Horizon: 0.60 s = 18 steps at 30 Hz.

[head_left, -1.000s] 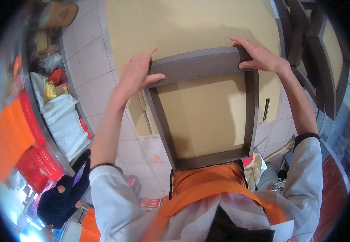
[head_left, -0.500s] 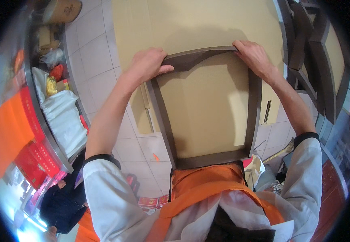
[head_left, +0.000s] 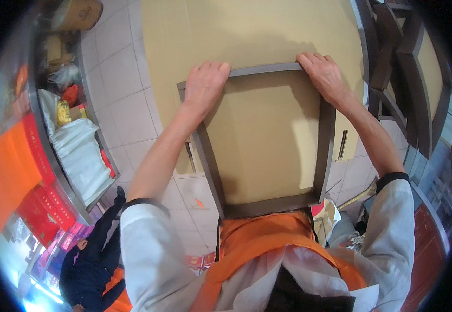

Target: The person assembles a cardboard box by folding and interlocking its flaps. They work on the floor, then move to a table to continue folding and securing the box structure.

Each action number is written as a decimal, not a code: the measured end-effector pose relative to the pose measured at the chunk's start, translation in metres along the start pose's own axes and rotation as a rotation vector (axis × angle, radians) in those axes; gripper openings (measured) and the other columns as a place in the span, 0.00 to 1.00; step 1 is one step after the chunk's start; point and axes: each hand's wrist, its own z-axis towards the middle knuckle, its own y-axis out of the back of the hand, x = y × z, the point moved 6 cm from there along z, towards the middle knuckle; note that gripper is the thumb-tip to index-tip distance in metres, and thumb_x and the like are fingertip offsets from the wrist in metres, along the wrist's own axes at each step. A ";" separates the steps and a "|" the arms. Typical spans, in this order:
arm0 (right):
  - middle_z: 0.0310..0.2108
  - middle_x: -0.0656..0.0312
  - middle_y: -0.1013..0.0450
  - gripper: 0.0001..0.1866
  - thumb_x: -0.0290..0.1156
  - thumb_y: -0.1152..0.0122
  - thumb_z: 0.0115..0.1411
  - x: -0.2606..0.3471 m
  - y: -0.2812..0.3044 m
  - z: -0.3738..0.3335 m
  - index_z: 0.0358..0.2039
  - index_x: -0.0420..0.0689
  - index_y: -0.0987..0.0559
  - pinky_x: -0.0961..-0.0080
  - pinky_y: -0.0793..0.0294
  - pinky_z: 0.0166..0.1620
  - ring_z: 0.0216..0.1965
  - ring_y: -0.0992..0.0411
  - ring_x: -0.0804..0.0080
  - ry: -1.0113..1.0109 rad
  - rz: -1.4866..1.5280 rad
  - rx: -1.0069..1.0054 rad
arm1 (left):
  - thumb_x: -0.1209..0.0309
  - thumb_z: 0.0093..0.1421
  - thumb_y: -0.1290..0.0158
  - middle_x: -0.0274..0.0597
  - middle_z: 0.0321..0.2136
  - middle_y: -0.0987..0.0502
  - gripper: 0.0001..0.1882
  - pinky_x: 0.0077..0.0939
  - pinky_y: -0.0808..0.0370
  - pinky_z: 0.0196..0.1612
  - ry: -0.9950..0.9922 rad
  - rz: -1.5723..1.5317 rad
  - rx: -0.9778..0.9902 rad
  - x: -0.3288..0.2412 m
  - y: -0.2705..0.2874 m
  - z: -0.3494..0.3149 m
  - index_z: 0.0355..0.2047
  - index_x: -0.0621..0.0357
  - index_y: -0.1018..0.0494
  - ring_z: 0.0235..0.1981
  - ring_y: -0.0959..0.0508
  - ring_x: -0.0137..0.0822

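A shallow cardboard tray (head_left: 211, 166) with dark brown walls and a tan bottom lies in front of me, its near wall against my orange apron (head_left: 262, 229). My left hand (head_left: 205, 86) is closed over the far wall near its left corner, fingers curled over the top edge. At the far right corner my right hand (head_left: 320, 73) grips the same wall with bent fingers. The far wall stands straight between the hands. Both thumbs are mostly hidden. Under the tray is a larger tan cardboard sheet (head_left: 184, 36) with slots near its edge.
More dark-walled cardboard trays (head_left: 413, 67) are piled at the far right. On the left runs a metal-edged counter with a white plastic bag (head_left: 80, 156) and red packets. A person in black (head_left: 91, 265) is at the lower left. Pale floor tiles (head_left: 119, 67) show between.
My left hand has slid right along the far wall and turned over its top. That wall bulged inward before and is now straight. The person at the lower left has shifted.
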 end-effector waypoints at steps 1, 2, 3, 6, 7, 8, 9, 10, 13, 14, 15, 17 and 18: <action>0.34 0.58 0.31 0.11 0.21 0.52 0.52 -0.009 -0.001 -0.001 0.38 0.45 0.34 0.62 0.29 0.40 0.38 0.29 0.57 -0.110 0.016 0.062 | 0.76 0.49 0.51 0.44 0.26 0.28 0.05 0.40 0.29 0.33 -0.054 -0.017 -0.020 0.001 0.005 -0.004 0.27 0.56 0.34 0.32 0.25 0.47; 0.35 0.58 0.30 0.13 0.20 0.52 0.52 -0.015 -0.002 -0.003 0.39 0.46 0.33 0.63 0.29 0.41 0.40 0.30 0.57 -0.185 0.054 0.120 | 0.77 0.49 0.51 0.44 0.27 0.28 0.06 0.41 0.28 0.34 0.076 -0.021 0.075 0.014 0.005 -0.010 0.28 0.57 0.34 0.32 0.25 0.48; 0.37 0.59 0.30 0.15 0.19 0.51 0.51 -0.024 -0.006 -0.007 0.40 0.46 0.33 0.63 0.30 0.43 0.41 0.31 0.57 -0.335 0.065 0.214 | 0.78 0.49 0.51 0.45 0.28 0.27 0.07 0.42 0.28 0.34 0.161 -0.036 0.124 0.026 0.010 -0.017 0.29 0.57 0.34 0.33 0.25 0.49; 0.35 0.55 0.30 0.15 0.18 0.50 0.50 -0.019 -0.004 -0.007 0.40 0.43 0.33 0.58 0.28 0.43 0.38 0.29 0.52 -0.342 0.000 0.195 | 0.79 0.49 0.51 0.48 0.31 0.27 0.09 0.46 0.29 0.36 0.338 0.024 0.276 0.038 0.010 -0.027 0.33 0.58 0.35 0.36 0.26 0.53; 0.38 0.54 0.30 0.17 0.17 0.50 0.50 -0.020 -0.008 -0.008 0.42 0.43 0.34 0.58 0.28 0.44 0.40 0.30 0.51 -0.409 -0.017 0.241 | 0.79 0.49 0.51 0.48 0.32 0.27 0.10 0.48 0.30 0.37 0.375 0.049 0.327 0.038 0.009 -0.029 0.34 0.58 0.35 0.38 0.26 0.54; 0.40 0.54 0.30 0.20 0.17 0.49 0.49 -0.021 -0.012 -0.009 0.44 0.43 0.34 0.58 0.28 0.45 0.41 0.31 0.51 -0.452 -0.034 0.256 | 0.79 0.49 0.51 0.49 0.35 0.27 0.13 0.47 0.29 0.39 0.429 0.051 0.370 0.039 0.007 -0.029 0.36 0.58 0.35 0.40 0.27 0.55; 0.42 0.54 0.30 0.22 0.16 0.49 0.48 -0.021 -0.013 -0.009 0.46 0.42 0.34 0.58 0.28 0.46 0.43 0.31 0.50 -0.467 -0.057 0.225 | 0.80 0.48 0.51 0.50 0.38 0.27 0.15 0.46 0.29 0.41 0.474 0.040 0.399 0.040 0.004 -0.030 0.38 0.58 0.34 0.42 0.28 0.55; 0.46 0.53 0.32 0.23 0.18 0.48 0.50 -0.021 -0.016 -0.008 0.49 0.42 0.35 0.59 0.29 0.48 0.46 0.33 0.50 -0.459 -0.021 0.184 | 0.80 0.48 0.51 0.50 0.40 0.27 0.17 0.45 0.29 0.43 0.492 0.027 0.392 0.041 0.003 -0.029 0.40 0.58 0.34 0.44 0.28 0.55; 0.54 0.51 0.37 0.28 0.25 0.44 0.54 -0.026 -0.013 -0.027 0.56 0.43 0.38 0.61 0.33 0.55 0.55 0.38 0.51 -0.474 0.249 -0.125 | 0.80 0.48 0.50 0.54 0.53 0.34 0.29 0.40 0.33 0.53 0.368 -0.206 0.084 0.039 0.013 -0.035 0.53 0.57 0.38 0.54 0.33 0.53; 0.57 0.50 0.39 0.29 0.28 0.43 0.55 -0.030 -0.010 -0.046 0.57 0.43 0.39 0.62 0.36 0.57 0.58 0.40 0.52 -0.556 0.440 -0.273 | 0.81 0.48 0.49 0.55 0.56 0.39 0.33 0.39 0.36 0.56 0.406 -0.414 -0.005 0.044 0.014 -0.047 0.57 0.58 0.41 0.57 0.37 0.51; 0.59 0.50 0.41 0.30 0.31 0.42 0.56 -0.029 -0.007 -0.068 0.59 0.43 0.40 0.62 0.38 0.59 0.60 0.43 0.53 -0.570 0.604 -0.422 | 0.82 0.47 0.48 0.55 0.59 0.43 0.38 0.38 0.39 0.60 0.381 -0.626 -0.156 0.044 0.018 -0.066 0.60 0.59 0.45 0.60 0.40 0.49; 0.55 0.50 0.38 0.30 0.39 0.44 0.60 -0.013 -0.016 -0.136 0.58 0.39 0.40 0.64 0.41 0.59 0.59 0.41 0.60 -0.846 0.775 -0.429 | 0.75 0.57 0.49 0.55 0.63 0.49 0.38 0.39 0.47 0.64 0.835 -1.077 -0.222 0.035 -0.002 -0.135 0.64 0.61 0.55 0.63 0.45 0.47; 0.50 0.50 0.34 0.27 0.39 0.45 0.59 0.008 -0.024 -0.176 0.55 0.38 0.37 0.66 0.39 0.57 0.54 0.36 0.61 -0.985 0.854 -0.284 | 0.73 0.60 0.51 0.55 0.61 0.44 0.32 0.37 0.42 0.62 0.948 -1.089 -0.213 0.019 -0.007 -0.170 0.62 0.63 0.50 0.60 0.39 0.45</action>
